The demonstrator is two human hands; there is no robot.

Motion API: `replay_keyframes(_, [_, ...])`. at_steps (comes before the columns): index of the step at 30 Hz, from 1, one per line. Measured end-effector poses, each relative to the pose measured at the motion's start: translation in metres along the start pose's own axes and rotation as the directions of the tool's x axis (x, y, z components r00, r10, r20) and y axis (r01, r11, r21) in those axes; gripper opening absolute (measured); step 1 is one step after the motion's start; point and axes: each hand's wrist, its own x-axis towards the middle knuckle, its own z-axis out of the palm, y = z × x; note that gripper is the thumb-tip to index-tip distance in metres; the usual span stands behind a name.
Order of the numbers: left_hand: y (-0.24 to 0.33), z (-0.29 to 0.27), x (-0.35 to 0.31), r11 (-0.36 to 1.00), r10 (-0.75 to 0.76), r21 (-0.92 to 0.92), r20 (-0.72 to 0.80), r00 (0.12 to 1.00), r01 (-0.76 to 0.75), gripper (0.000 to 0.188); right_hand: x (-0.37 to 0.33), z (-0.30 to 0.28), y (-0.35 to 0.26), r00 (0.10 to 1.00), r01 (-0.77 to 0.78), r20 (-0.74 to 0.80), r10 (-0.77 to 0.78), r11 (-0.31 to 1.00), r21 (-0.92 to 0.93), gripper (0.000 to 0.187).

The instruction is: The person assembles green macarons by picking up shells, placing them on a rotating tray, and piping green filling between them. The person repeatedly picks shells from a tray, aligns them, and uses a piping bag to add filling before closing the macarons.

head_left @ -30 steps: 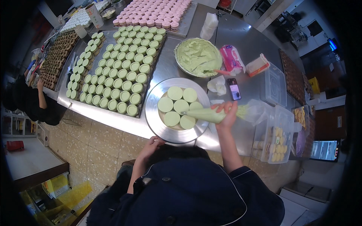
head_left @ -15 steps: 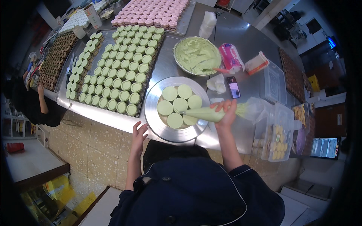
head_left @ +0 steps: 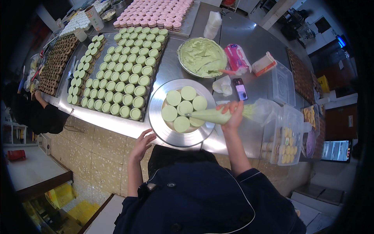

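Note:
My right hand (head_left: 233,116) is wrapped round a clear piping bag (head_left: 210,116) full of pale green cream. The bag lies nearly level, its tip pointing left over the middle one of several round green discs (head_left: 169,113). These discs sit in a ring on a round board on the silver turntable (head_left: 156,124). Part of the lower right disc is hidden under the bag. My left hand (head_left: 142,146) is empty, fingers apart, by the turntable's near left rim; I cannot tell whether the fingertips touch it.
A steel bowl of green cream (head_left: 202,56) stands behind the turntable. Left is a tray of green-topped round cakes (head_left: 124,76), with pink ones (head_left: 156,15) beyond. A phone (head_left: 240,89), a pink packet (head_left: 236,57) and plastic boxes (head_left: 281,134) lie right. Another person (head_left: 37,107) works far left.
My left hand has shifted slightly toward the turntable's rim. My right hand and the piping bag stay almost in place. The person at the far left has drawn an arm back toward the table edge.

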Motion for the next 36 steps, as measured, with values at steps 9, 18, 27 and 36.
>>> replay_keyframes(9, [0.001, 0.004, 0.002, 0.995, -0.039, -0.091, -0.015, 0.999, 0.037, 0.052, 0.001, 0.003, 0.001, 0.999, -0.019, -0.026, 0.019, 1.0, -0.008, 0.051])
replay_keyframes(18, [0.01, -0.006, 0.001, 0.99, -0.023, 0.139, 0.046, 0.999, 0.016, 0.052, 0.004, 0.001, 0.003, 1.0, -0.022, -0.011, 0.022, 1.0, 0.009, 0.05])
replay_keyframes(27, [0.005, -0.006, 0.008, 0.979, 0.154, -0.114, -0.143, 0.978, -0.171, 0.044, 0.003, 0.002, 0.002, 1.0, -0.003, -0.021, 0.003, 1.0, -0.001, 0.05])
replay_keyframes(36, [-0.002, -0.003, 0.006, 0.985, 0.124, -0.105, -0.129, 0.984, -0.138, 0.041, 0.003, -0.001, 0.001, 1.0, -0.012, -0.028, 0.012, 1.0, 0.01, 0.05])
